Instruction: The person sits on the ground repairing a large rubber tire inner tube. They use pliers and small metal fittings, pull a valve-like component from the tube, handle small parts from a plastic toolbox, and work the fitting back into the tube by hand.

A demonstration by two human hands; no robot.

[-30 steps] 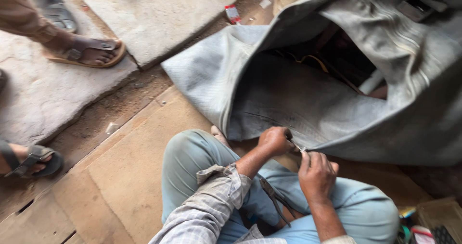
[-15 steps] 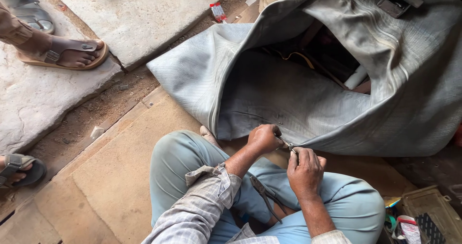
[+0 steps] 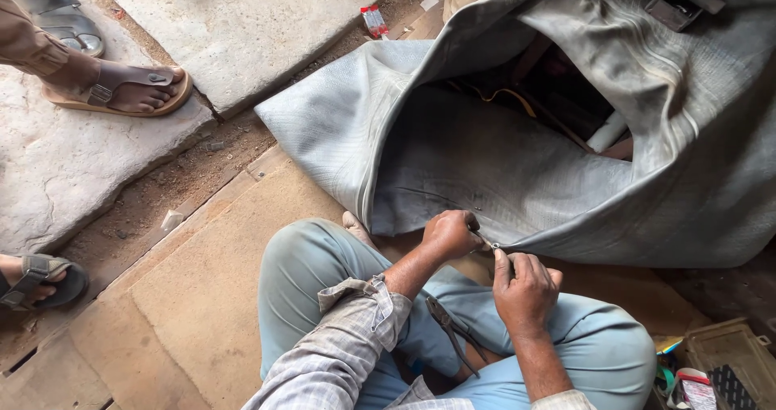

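From the head camera, looking down, a large grey bag [image 3: 566, 176] fills the upper right of the frame, lying on its side with its mouth gaping open toward the middle, dark contents and a pale tube-like piece showing inside. Its lower edge runs along the centre of the frame, and both hands meet there. The left hand [image 3: 449, 234] is curled into a fist on the bag's edge, pinching the fabric, and the right hand [image 3: 524, 285] sits just beside it, thumb and forefinger closed on a small metal piece [image 3: 491, 245] at that same edge; whether this is a zip slider I cannot tell. The two hands are close together, almost touching. Below them the person sits with knees bent in light blue-green trousers [image 3: 323, 273], a checked sleeve [image 3: 347, 345] rolled at the left forearm, and a pair of pliers [image 3: 453, 333] lies in the lap between the legs, untouched. The person sits on a brown board floor [image 3: 186, 313] at lower left. In the upper left lie grey stone slabs [image 3: 242, 22], with another person's sandalled foot [image 3: 129, 87] on one, and a second sandalled foot [image 3: 36, 277] at the left edge. A small red-and-white packet [image 3: 374, 21] lies at the top centre. A box of small items [image 3: 719, 370] sits at the lower right corner.
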